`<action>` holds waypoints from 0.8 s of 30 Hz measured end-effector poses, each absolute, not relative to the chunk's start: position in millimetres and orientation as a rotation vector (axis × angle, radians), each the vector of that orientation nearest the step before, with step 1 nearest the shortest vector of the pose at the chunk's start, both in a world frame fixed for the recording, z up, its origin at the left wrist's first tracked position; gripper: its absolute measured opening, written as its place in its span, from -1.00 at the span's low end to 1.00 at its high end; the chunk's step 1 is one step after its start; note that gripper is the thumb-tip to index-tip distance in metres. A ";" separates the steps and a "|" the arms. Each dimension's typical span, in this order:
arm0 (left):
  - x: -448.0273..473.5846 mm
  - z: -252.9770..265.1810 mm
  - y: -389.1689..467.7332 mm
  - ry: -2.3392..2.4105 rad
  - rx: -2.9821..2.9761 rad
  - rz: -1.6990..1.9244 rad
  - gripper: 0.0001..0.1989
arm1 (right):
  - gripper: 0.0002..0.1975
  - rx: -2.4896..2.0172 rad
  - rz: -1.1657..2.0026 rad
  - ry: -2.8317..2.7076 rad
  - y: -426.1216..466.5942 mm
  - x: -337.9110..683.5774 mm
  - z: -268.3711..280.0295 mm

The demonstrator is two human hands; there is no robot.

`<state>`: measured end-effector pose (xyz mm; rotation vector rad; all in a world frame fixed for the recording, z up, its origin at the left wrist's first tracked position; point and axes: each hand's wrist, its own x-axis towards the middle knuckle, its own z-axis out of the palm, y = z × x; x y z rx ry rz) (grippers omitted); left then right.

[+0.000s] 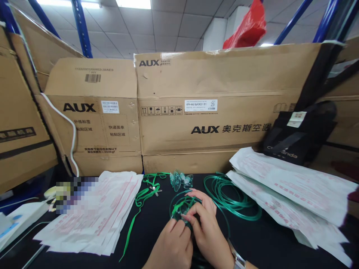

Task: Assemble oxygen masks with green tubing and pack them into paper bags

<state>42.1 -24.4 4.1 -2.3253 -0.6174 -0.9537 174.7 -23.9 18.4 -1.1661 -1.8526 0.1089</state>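
In the head view, my left hand (174, 243) is closed at the lower middle, its fingers pinching a small clear green plastic mask (177, 214). My right hand (206, 224) is beside it, thumb and index finger pinched at the same mask, with other fingers curled over a loop of thin green tubing (171, 200). A bit of bright green strap shows at the mask. Fingers hide most of the piece. Just beyond the hands lie more clear green plastic masks (179, 181).
Left of the hands lie green elastic straps (141, 198) and a stack of white printed bags (89, 220). To the right are coiled green tubing (232, 203) and more white bags (291, 186). Cardboard boxes (179, 138) wall the back; a black bag (300, 138) stands at right.
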 end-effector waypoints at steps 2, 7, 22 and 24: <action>44.1 3.8 -25.4 -0.625 -2.310 -0.973 -0.65 | -0.88 -1.140 0.107 -1.754 -21.0 179.3 23.4; 38.7 5.1 -24.7 -0.673 -2.407 -0.967 -0.74 | -0.86 -1.071 0.082 -1.425 -11.5 198.9 42.6; 22.0 15.7 7.2 -1.850 -2.461 -0.800 -0.65 | -0.75 -0.886 1.166 -1.405 12.5 214.5 48.4; 33.1 19.2 10.5 -1.959 -2.449 -0.582 -0.65 | -0.74 -0.991 1.045 -1.501 19.5 223.3 46.8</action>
